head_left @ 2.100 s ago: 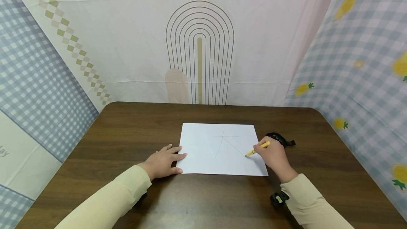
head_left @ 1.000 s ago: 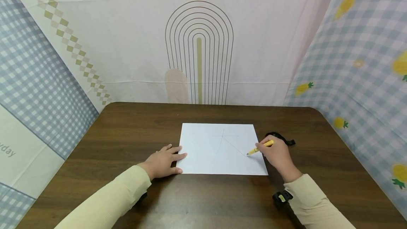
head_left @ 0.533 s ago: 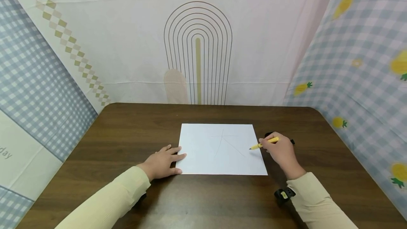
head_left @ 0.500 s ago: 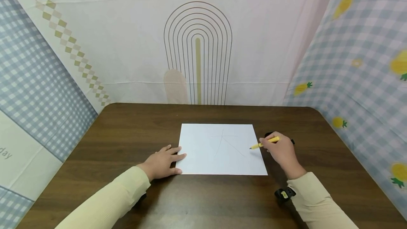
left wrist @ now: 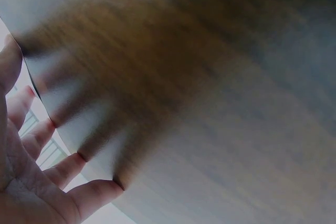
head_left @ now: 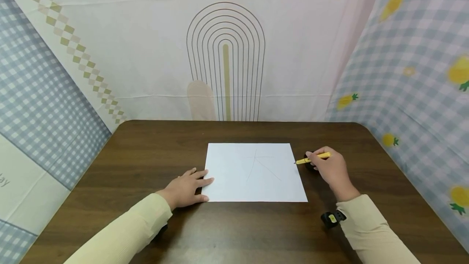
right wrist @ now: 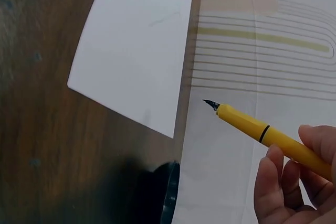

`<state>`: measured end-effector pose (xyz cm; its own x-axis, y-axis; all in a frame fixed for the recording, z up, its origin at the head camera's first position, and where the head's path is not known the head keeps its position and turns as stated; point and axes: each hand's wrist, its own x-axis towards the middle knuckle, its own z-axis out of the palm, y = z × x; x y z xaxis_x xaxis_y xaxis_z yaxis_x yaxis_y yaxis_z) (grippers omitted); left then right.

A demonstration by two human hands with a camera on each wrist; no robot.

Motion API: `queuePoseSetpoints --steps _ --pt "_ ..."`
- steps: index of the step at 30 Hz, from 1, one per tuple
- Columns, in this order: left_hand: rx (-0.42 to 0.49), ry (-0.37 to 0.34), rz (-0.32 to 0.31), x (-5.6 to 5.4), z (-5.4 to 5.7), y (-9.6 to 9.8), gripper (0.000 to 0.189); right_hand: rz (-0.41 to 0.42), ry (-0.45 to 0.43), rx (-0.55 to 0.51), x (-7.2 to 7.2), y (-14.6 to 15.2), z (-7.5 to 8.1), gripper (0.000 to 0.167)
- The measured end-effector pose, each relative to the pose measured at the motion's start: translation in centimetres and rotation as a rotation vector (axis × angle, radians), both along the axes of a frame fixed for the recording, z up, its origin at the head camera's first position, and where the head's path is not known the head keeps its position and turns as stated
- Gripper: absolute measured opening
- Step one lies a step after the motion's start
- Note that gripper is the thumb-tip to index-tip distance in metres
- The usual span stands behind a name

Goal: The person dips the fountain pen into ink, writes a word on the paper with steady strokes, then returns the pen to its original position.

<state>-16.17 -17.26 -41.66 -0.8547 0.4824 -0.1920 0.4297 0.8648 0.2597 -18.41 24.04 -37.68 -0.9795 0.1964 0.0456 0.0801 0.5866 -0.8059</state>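
A white sheet of paper lies on the brown table, bearing thin pen strokes: one horizontal line, a curve down to the left and a slanting line to the right. My left hand rests with spread fingers on its left edge; the left wrist view shows the fingertips against the tabletop. Past the sheet's right edge, my right hand pinches a yellow fountain pen between thumb and fingers. Its dark nib is bare and points left, raised off the paper in the right wrist view.
A black object with a rounded edge sits on the table right of the paper, mostly hidden behind my right hand in the head view. A patterned white cloth hangs beyond the table's far edge, with checked cloth at the right.
The right hand has lifted the pen from the end of the slanting stroke and moved it right and away, past the paper's edge. My left hand stays on the sheet.
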Motion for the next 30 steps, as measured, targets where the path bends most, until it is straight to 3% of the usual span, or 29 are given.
queuePoseSetpoints --steps 13,30 --pt "0.01 -0.007 0.015 0.1 -0.2 0.0 0.058 -0.04 0.059 -0.006 -0.1 2.3 0.4 0.05" --pt "0.01 -0.009 0.015 0.0 -0.2 0.1 0.058 -0.096 0.029 -0.012 -0.1 4.2 -0.3 0.052"
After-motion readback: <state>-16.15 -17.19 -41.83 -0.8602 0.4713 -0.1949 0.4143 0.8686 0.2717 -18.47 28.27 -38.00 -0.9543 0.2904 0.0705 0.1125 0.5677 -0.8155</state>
